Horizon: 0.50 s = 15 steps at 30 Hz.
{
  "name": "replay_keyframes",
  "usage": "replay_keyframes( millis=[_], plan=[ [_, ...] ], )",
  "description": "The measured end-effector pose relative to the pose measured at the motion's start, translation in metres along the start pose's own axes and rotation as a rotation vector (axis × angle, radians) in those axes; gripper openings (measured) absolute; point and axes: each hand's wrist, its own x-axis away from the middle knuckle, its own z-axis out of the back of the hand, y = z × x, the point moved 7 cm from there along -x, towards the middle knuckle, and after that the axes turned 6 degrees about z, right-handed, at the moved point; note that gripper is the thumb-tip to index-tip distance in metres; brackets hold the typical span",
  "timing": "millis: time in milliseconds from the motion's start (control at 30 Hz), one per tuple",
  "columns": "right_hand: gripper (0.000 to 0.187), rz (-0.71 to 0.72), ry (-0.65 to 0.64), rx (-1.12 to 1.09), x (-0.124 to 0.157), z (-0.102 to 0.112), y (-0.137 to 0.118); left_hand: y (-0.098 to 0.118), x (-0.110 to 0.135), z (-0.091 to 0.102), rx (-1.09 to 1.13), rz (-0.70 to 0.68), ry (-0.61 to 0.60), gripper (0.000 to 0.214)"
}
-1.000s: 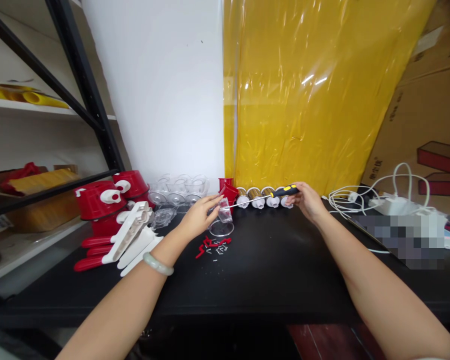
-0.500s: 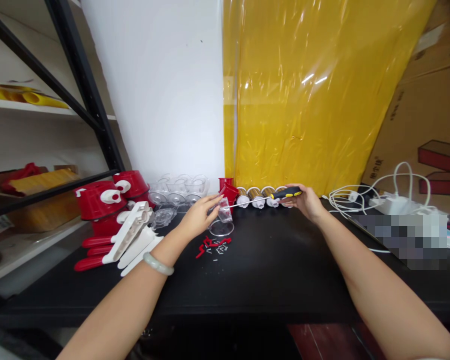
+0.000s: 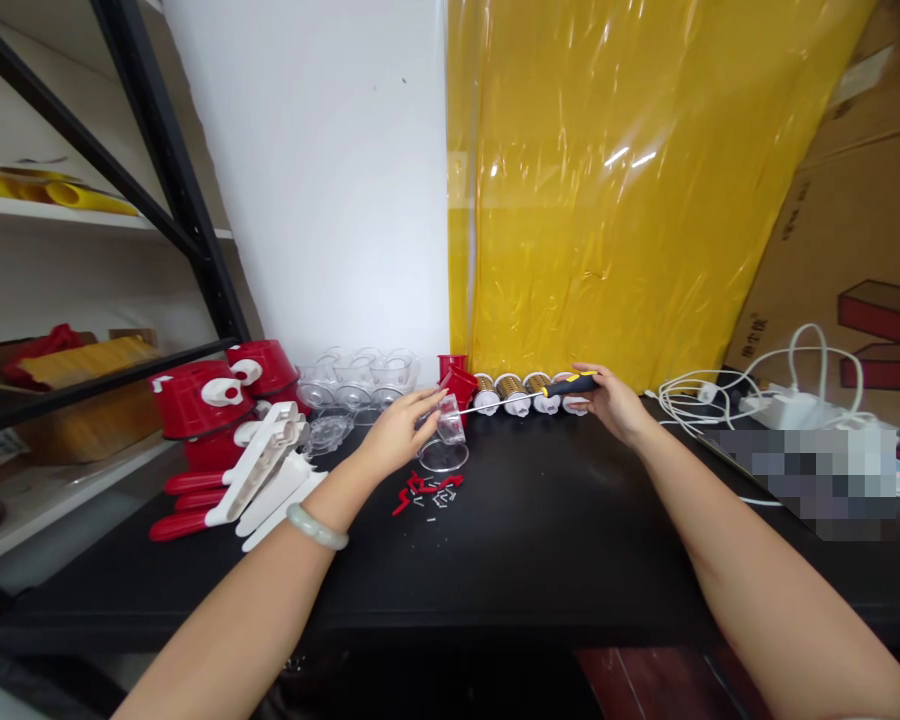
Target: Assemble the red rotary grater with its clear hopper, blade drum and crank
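My left hand (image 3: pixel 403 432) is closed on a clear plastic part (image 3: pixel 448 424), which hangs over the table with a round clear rim at its lower end. A black and yellow screwdriver (image 3: pixel 570 384) lies level in my right hand (image 3: pixel 616 402), whose fingers wrap its handle. Its long shaft (image 3: pixel 495 404) points left, and the tip reaches the clear part near my left fingertips. Just behind the part stands a red plastic piece (image 3: pixel 459 380). Below my left hand, small red clips (image 3: pixel 414 484) and several small screws (image 3: pixel 442 497) lie scattered on the black table (image 3: pixel 540 540).
Red housings (image 3: pixel 195 400) and white parts with red handles (image 3: pixel 247 480) pile up at the left. Clear cups (image 3: pixel 356 380) and metal drums with white ends (image 3: pixel 516 396) line the back. White cables and adapters (image 3: pixel 787 405) lie at the right beside a cardboard box (image 3: pixel 817 230).
The screwdriver handle has turned slightly in my right hand, and its fingers have shifted around it. My left hand and the clear part stay in place.
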Motion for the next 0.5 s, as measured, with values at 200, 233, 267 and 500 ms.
replay_keyframes(
  millis=[200, 233, 267, 500],
  plan=[
    [0.043, 0.050, 0.064, 0.255, -0.001, 0.011, 0.004, 0.002, 0.000, 0.001, -0.012, 0.013, -0.008, 0.044],
    [0.047, 0.027, 0.075, 0.254, -0.002, 0.013, 0.006, 0.003, 0.000, 0.001, -0.010, 0.011, -0.005, 0.043],
    [0.048, -0.003, 0.078, 0.219, -0.002, 0.012, 0.007, 0.003, -0.001, 0.001, -0.007, 0.009, -0.003, 0.043],
    [0.029, 0.040, 0.043, 0.094, -0.001, 0.005, 0.001, 0.002, -0.001, 0.001, -0.007, -0.001, 0.011, 0.043]
  ],
)
